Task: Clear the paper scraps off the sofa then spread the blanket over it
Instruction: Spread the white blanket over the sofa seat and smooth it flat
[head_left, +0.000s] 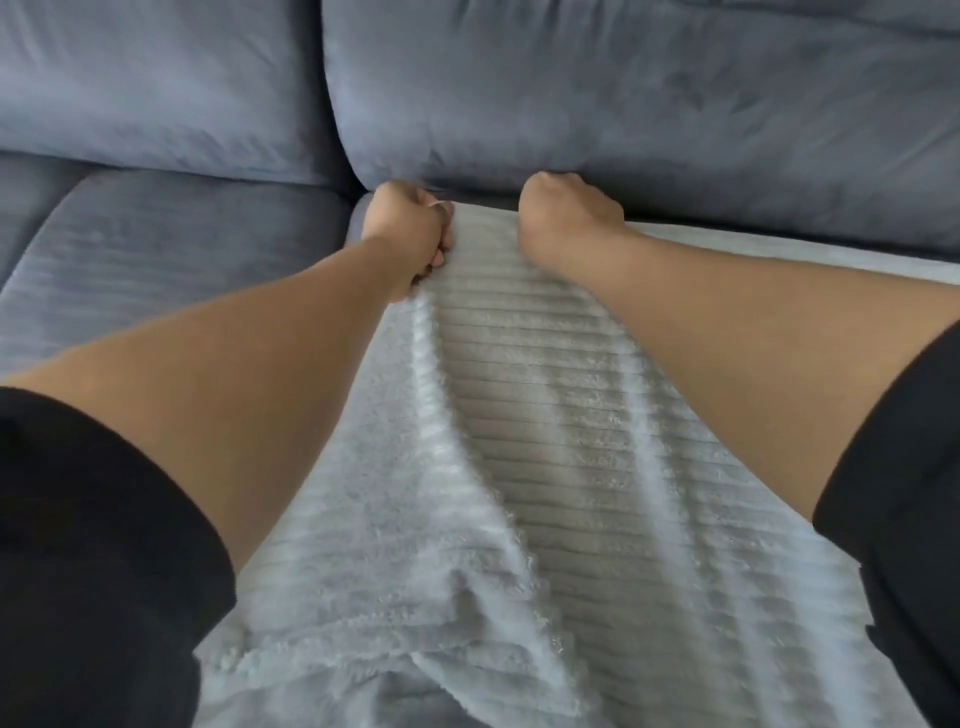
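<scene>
A pale grey ribbed fleece blanket (519, 441) lies over the right seat cushion of the blue-grey sofa (171, 270) and runs back toward me with long folds in it. My left hand (408, 234) is shut on the blanket's far left corner, near the gap between the two seat cushions. My right hand (569, 213) is a closed fist on the blanket's far edge, pressed against the base of the right back cushion (649, 104). Its fingers are hidden. No paper scraps show on the sofa.
The left seat cushion is bare. The left back cushion (156, 78) stands behind it. My black sleeves fill the lower left and right corners.
</scene>
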